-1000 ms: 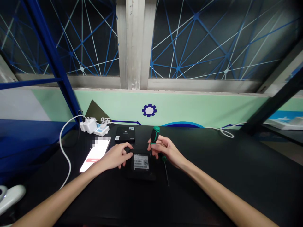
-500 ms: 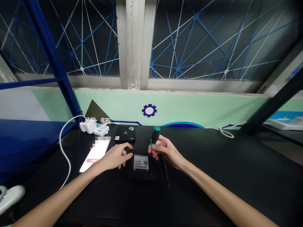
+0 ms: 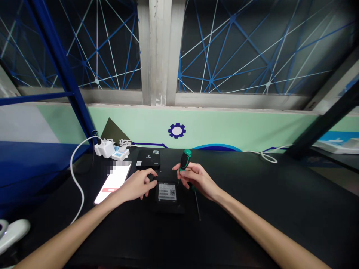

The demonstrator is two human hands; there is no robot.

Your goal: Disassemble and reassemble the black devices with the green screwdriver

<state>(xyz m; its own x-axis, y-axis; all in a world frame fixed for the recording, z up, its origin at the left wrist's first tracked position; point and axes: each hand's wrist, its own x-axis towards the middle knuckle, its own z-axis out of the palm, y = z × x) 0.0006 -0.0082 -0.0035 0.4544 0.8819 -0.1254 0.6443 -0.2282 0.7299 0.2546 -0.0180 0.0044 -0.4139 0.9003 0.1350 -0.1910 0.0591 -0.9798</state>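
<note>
The right hand (image 3: 198, 179) is closed around a green screwdriver (image 3: 184, 160), handle up, shaft pointing down just above the black box (image 3: 167, 198). The half-curled, empty left hand (image 3: 136, 185) sits just left of the box, with open table (image 3: 252, 209) to the right.

**Two bare hands held low and close, fingers curled**

From where I stand, two bare forearms, the left forearm (image 3: 70, 231) and the right forearm (image 3: 258, 224), reach in from the lower corners and angle toward each other. The left hand (image 3: 133, 185) sits palm down, its wrist (image 3: 112, 198) low behind the knuckles, its fingers (image 3: 148, 175) bent into a loose claw pointing right. Across a short gap from those fingertips, the right hand (image 3: 198, 178) is turned partly on its edge, its fingers (image 3: 182, 172) curled in toward the palm, its wrist (image 3: 215, 193) trailing back to the right.
</note>
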